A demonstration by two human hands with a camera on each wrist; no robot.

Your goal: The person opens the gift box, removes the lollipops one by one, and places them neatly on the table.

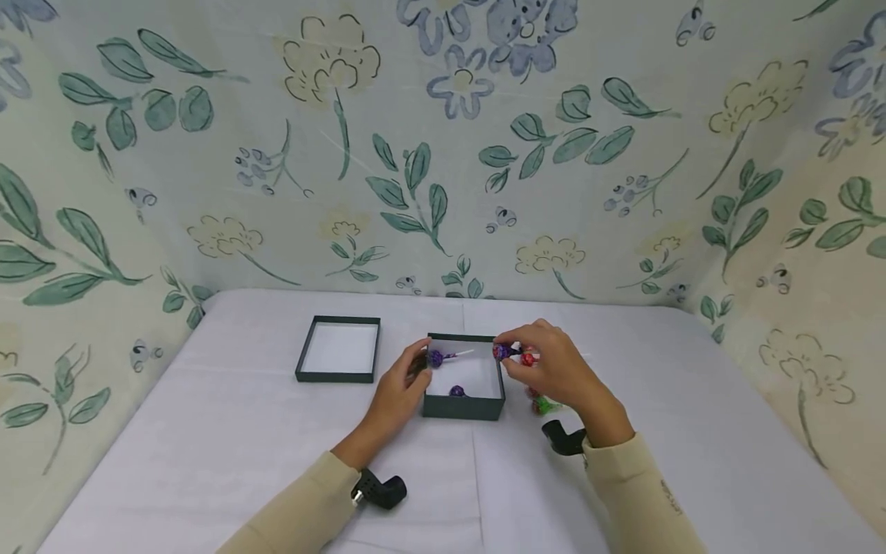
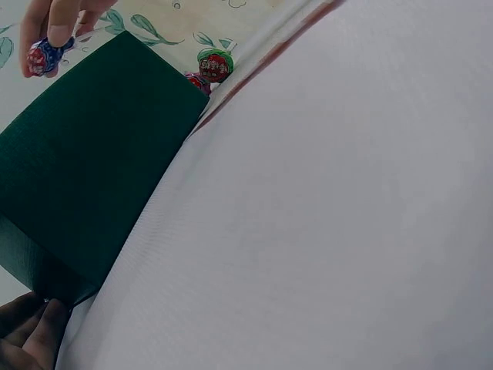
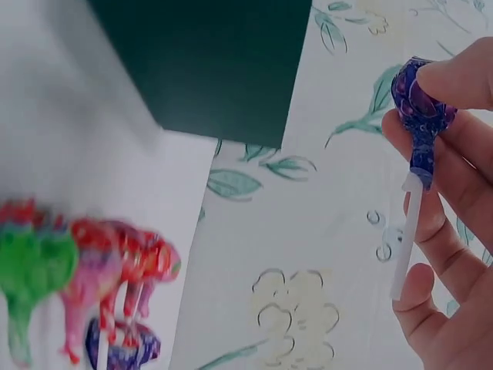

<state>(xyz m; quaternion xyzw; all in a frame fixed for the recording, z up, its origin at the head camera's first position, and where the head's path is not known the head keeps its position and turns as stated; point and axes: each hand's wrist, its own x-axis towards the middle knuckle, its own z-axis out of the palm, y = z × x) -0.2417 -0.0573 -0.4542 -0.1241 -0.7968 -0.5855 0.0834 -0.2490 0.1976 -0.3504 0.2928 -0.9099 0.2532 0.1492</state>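
A dark green open box [image 1: 464, 408] with a white inside stands on the table. My left hand [image 1: 400, 385] holds it at its left side; in the left wrist view the fingers [image 2: 40, 339] are at a lower corner. Two purple-wrapped lollipops lie inside, one [image 1: 435, 358] near the left wall and one [image 1: 457, 391] near the front. My right hand [image 1: 554, 365] pinches another lollipop by its wrapped head, purple-blue [image 3: 420, 108], over the box's right edge. Its white stick points down across the palm in the right wrist view.
Left of the box lies a shallow dark-rimmed box lid [image 1: 335, 378], white inside. Right of the box, partly behind my right hand, lie several lollipops, among them a green one [image 3: 35, 262] and a red one [image 3: 150, 258]. White cloth [image 1: 242, 431] covers the table; patterned fabric rises behind.
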